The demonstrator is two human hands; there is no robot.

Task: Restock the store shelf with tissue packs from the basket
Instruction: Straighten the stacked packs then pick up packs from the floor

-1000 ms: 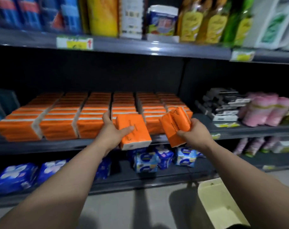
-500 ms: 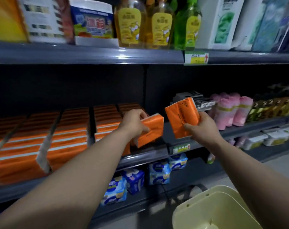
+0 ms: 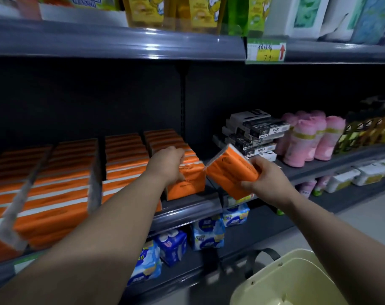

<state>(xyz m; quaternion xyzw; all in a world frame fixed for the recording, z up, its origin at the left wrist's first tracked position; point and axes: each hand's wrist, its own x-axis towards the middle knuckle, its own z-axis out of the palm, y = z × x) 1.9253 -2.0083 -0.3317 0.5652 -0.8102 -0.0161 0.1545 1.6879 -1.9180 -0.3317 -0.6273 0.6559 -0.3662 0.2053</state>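
Note:
My left hand (image 3: 166, 165) grips an orange tissue pack (image 3: 187, 181) that stands at the right end of the orange rows, on the middle shelf (image 3: 187, 208). My right hand (image 3: 267, 183) holds a second orange tissue pack (image 3: 230, 172) tilted in the air just right of the first one, over the shelf's front edge. Several rows of the same orange packs (image 3: 55, 183) fill the shelf to the left. The pale yellow basket (image 3: 281, 280) sits at the lower right, by my right forearm; its inside is mostly out of view.
Black boxes (image 3: 255, 133) and pink rolls (image 3: 308, 139) stand on the shelf to the right. Bottles and cartons line the upper shelf (image 3: 121, 40). Blue packs (image 3: 207, 234) lie on the bottom shelf. Grey floor shows at the right.
My left hand carried its pack rightward and set it upright at the end of the rows. My right hand tilted its pack and brought it lower. The view panned right.

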